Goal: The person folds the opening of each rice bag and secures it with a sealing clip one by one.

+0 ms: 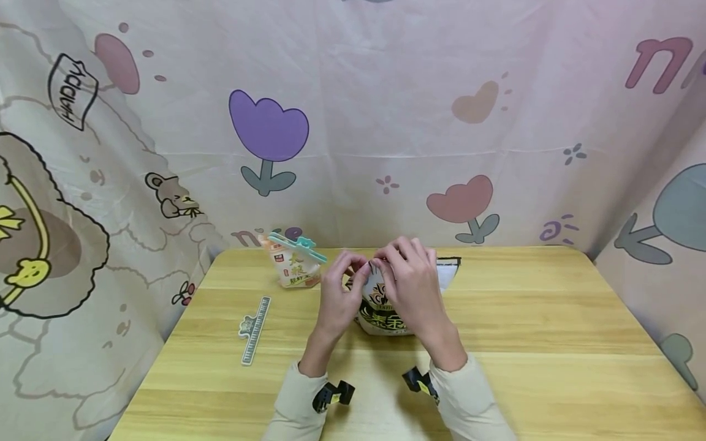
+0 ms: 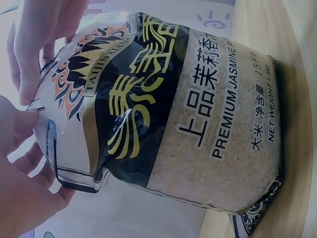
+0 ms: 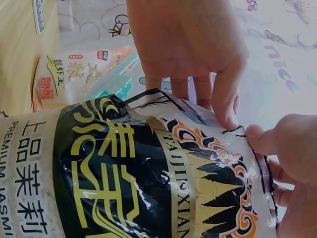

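Head view: left hand (image 1: 341, 294) and right hand (image 1: 412, 285), fingers bent, pinch the bag (image 1: 380, 321) by its top near the far edge of the table (image 1: 551, 312), partly hiding its print; left wrist view crops both hands.

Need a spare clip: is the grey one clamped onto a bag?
No, the grey clip lies by itself on the wooden table.
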Available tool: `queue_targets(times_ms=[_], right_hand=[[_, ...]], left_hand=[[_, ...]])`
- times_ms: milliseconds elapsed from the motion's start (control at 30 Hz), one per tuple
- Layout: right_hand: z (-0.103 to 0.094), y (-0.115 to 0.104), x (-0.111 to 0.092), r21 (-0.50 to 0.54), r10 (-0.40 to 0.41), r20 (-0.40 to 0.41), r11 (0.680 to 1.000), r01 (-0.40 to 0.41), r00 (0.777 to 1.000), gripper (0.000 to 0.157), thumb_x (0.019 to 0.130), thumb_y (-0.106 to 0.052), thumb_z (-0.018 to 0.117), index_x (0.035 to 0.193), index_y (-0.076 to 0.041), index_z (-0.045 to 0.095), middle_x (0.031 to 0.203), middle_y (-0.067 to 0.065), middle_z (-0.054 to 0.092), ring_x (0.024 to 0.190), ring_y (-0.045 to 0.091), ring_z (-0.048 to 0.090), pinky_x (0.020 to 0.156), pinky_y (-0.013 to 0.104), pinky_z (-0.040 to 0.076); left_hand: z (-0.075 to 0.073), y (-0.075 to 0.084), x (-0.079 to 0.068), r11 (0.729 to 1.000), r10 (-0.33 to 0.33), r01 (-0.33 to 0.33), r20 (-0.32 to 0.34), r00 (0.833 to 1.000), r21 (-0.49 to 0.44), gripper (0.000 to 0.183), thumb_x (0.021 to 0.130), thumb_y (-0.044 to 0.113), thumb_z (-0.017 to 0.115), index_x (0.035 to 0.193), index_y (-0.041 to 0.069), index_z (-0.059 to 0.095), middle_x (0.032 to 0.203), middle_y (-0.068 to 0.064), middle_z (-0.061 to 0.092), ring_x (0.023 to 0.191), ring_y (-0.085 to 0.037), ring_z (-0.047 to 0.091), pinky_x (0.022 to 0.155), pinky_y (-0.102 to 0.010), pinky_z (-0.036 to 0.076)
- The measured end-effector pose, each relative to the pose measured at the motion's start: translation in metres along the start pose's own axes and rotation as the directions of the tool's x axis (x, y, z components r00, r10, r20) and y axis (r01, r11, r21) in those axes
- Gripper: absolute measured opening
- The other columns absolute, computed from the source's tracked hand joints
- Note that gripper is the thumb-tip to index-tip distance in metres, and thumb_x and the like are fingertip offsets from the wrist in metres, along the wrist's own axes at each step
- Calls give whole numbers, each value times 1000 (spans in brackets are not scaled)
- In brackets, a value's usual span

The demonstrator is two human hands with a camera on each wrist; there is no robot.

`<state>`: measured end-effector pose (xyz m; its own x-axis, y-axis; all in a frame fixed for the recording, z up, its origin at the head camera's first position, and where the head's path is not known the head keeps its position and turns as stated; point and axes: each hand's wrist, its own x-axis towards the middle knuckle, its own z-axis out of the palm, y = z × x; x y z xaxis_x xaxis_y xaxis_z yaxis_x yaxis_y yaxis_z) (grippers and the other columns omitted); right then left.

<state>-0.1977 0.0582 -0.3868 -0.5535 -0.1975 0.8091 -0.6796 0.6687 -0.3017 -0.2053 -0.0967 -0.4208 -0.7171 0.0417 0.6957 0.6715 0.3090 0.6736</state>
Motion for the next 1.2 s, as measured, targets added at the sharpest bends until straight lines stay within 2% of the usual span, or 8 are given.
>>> queue_targets(times_ms=[233, 400, 633, 800, 900, 1033, 1200], right_hand=[[4, -1, 0, 21, -14, -16, 1000, 15, 1000, 6, 95, -12, 73, 90, -10, 71, 92, 2, 62, 84, 25, 51, 73, 42, 31], [6, 1, 2, 20, -18, -35, 1000, 19, 999, 6, 94, -10, 73, 90, -9, 70, 92, 3, 62, 84, 24, 51, 72, 42, 31], [5, 2, 1, 29, -21, -47, 999, 23, 999, 7, 96, -12, 71, 89, -9, 70, 91, 3, 62, 83, 24, 51, 73, 42, 31], [6, 4, -1, 34, -23, -55, 999, 25, 998, 7, 96, -12, 72, 89, -9, 70, 90, 2, 62, 83, 24, 51, 73, 42, 31], [6, 5, -1, 40, -18, -62, 999, 20, 998, 8, 96, -13, 71, 90, -9, 70, 90, 2, 62, 84, 23, 52, 74, 42, 32], [6, 6, -3, 45, -16, -63, 999, 19, 998, 8, 97, -13, 71, 90, -9, 70, 90, 1, 62, 84, 23, 52, 73, 42, 31], [5, 5, -2, 49, -14, -54, 999, 16, 998, 7, 96, -13, 72, 90, -9, 70, 90, 0, 62, 84, 23, 51, 73, 41, 30]], left_hand=[[-6, -5, 1, 1000, -20, 20, 13, 1000, 17, 12, 102, 13, 63, 95, 8, 71, 90, -2, 66, 82, -18, 60, 76, -33, 50], [-18, -12, 4, 998, -26, 20, 102, 994, 60, 7, 100, 13, 67, 94, 9, 69, 89, -1, 66, 81, -17, 61, 75, -33, 51], [-38, -20, 4, 991, -40, 10, 225, 973, 136, 6, 96, 10, 71, 93, 6, 68, 87, -1, 67, 80, -15, 63, 73, -37, 56], [-46, -26, 2, 982, -32, -25, 295, 955, 185, 5, 94, 8, 72, 92, 7, 68, 88, -3, 68, 82, -17, 65, 74, -33, 56], [-50, -29, 1, 981, -49, -18, 331, 942, 196, 4, 94, 7, 72, 92, 6, 68, 90, -4, 69, 85, -19, 66, 75, -33, 56], [-53, -29, 1, 982, -82, 13, 360, 929, 190, 4, 95, 8, 71, 94, 5, 69, 92, -4, 70, 87, -20, 67, 77, -37, 57], [-56, -23, 2, 977, -128, 56, 361, 924, 204, 3, 94, 8, 72, 94, 7, 70, 92, -1, 69, 88, -19, 65, 78, -41, 55]])
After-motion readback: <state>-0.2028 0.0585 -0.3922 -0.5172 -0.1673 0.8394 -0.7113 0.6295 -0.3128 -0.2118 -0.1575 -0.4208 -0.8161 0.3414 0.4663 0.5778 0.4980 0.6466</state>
